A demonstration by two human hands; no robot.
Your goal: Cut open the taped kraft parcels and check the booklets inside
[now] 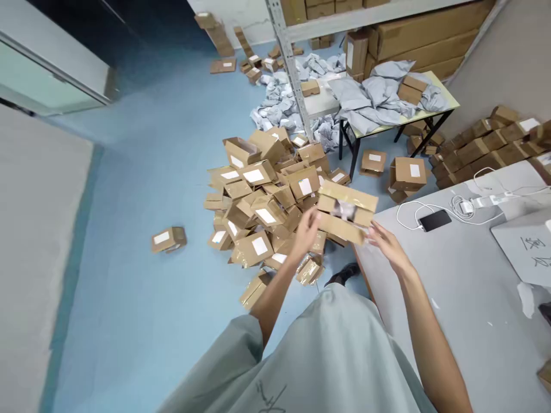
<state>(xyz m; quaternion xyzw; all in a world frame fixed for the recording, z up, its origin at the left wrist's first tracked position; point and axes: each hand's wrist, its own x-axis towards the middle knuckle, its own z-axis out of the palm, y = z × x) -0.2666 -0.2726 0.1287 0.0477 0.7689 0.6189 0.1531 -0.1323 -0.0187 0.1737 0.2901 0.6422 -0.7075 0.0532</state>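
Between my two hands is a brown cardboard box (pixel 344 229) with its top flaps partly apart; something pale shows in the gap. My left hand (pixel 306 230) grips the box's left end, its fingers around the edge. At the opposite end, my right hand (pixel 387 244) holds the lower right corner. The box is held up in front of me, tilted, over the edge of a heap of cardboard boxes (pixel 267 215), many with white labels and some with open flaps.
A grey table (pixel 400 281) on my right bears a phone (pixel 434 220) and white cables. Behind stands a small table (pixel 447 97) piled with grey mailer bags (pixel 374 94). A metal shelf post (pixel 290 63) rises beyond the heap. One box (pixel 168 239) lies alone on the blue floor.
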